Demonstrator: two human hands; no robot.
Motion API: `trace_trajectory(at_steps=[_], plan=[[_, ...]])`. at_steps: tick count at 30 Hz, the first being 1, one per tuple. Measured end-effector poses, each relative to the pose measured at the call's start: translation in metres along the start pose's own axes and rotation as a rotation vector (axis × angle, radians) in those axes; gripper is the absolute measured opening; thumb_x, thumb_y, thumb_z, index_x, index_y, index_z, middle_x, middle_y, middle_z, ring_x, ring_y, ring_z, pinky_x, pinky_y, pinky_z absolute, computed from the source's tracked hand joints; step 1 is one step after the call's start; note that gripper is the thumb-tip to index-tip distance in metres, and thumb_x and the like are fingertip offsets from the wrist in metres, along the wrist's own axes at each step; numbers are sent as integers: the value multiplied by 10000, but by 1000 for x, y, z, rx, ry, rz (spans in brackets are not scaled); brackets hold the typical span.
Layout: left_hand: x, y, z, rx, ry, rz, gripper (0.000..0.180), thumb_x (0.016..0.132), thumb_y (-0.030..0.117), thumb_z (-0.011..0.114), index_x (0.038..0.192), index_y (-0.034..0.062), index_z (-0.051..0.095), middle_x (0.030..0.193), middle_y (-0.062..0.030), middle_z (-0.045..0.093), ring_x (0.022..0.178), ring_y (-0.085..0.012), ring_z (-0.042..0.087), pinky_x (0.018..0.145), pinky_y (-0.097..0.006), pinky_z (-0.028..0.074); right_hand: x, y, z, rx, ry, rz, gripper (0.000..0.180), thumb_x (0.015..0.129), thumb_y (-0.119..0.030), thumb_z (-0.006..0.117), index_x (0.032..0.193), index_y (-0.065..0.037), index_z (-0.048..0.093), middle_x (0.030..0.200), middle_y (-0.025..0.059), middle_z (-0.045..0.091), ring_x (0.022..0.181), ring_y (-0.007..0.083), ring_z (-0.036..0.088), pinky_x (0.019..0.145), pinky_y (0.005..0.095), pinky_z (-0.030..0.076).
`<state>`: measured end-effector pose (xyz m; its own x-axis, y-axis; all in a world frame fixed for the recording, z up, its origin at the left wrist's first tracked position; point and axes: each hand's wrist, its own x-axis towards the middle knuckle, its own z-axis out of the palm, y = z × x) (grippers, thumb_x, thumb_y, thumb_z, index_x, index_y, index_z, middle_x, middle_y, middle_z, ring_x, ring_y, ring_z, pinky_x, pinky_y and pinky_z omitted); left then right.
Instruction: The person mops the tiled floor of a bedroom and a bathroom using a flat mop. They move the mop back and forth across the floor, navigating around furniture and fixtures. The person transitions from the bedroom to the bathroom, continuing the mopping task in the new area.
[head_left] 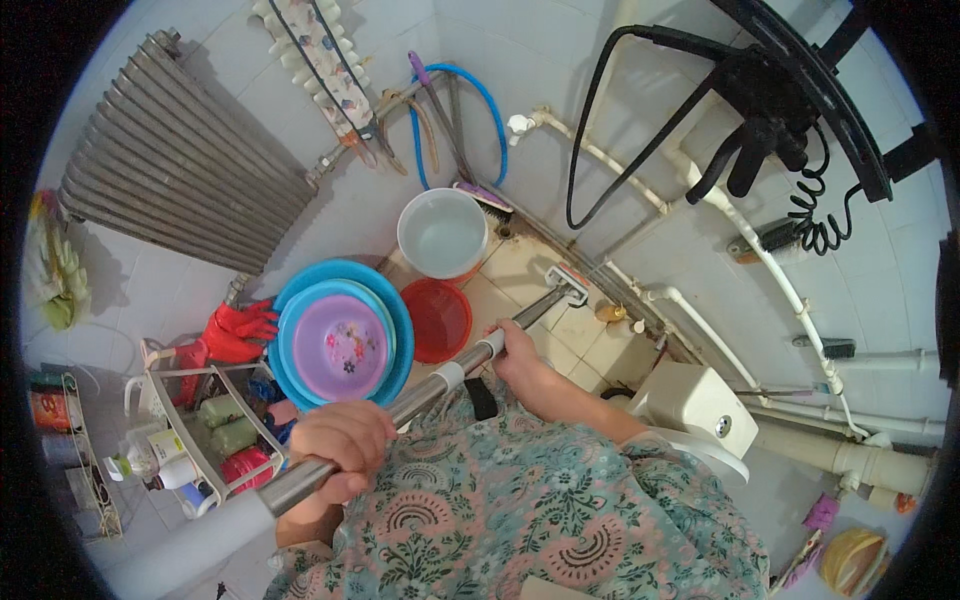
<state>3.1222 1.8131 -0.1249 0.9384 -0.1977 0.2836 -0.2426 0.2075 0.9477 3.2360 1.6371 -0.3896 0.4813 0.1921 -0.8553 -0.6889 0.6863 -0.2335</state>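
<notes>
Mop pole [400, 405]: both hands, left [340, 445] and right [515, 350], closed around it, head [567, 285] pressed on floor beside white bucket [442, 232].

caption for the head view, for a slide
Both hands, left hand and right hand, grip a metal mop handle above stacked basins.

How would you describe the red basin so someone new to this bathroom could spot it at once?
Start at the grey ribbed radiator on the left wall and drop to the tiled floor below it. There a stack of basins stands, blue outside and purple within; the red basin sits just right of it, below the white bucket. It is the only red, ribbed one.
</notes>
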Motion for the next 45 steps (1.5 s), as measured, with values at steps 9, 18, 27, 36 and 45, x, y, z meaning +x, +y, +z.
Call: trace_trajectory(at_steps=[9, 18, 27, 36, 45], plan=[[-9, -38, -4, 100, -98, -37, 225, 730, 136, 579, 549, 90, 451, 544, -22, 504, 591, -208, 557, 862, -453, 372, 1, 7, 4, -60, 47, 142, 154, 874, -169, 437, 907, -23, 402, 726, 107, 483, 625, 225, 502, 528, 369, 464], [15, -39, 2, 150, -138, -9, 205, 763, 143, 582, 601, 111, 460, 567, 4, 517, 583, -192, 562, 906, -452, 332, -24, 7, 10, 121, 73, 196, 160, 891, -183, 420, 915, -26, 400, 730, 107, 475, 614, 226, 491, 534, 364, 466], [41, -92, 20, 288, -98, 120, 156, 754, 203, 594, 726, 62, 534, 736, -84, 584, 730, -236, 552, 849, -399, 386, 15, -4, 0, 56, 78, 72, 160, 865, -168, 425, 890, -9, 422, 707, 131, 504, 606, 250, 510, 509, 375, 461], [75, -49, 31, 93, -276, 131, 270, 740, 222, 587, 587, 47, 449, 579, -61, 503, 553, -216, 495, 536, -327, 390, 68, -43, -20, 153, 135, -29, 133, 842, -122, 458, 918, -28, 402, 727, 108, 475, 596, 221, 496, 474, 352, 453], [65, 117, 38, -126, 123, 380, 309, 745, 256, 603, 564, 125, 390, 378, 34, 449, 299, -54, 416, 321, -174, 357, 111, -51, -62, 94, 202, 35, 134, 823, -189, 467, 828, -56, 477, 707, 75, 502, 600, 210, 497, 492, 355, 446]])
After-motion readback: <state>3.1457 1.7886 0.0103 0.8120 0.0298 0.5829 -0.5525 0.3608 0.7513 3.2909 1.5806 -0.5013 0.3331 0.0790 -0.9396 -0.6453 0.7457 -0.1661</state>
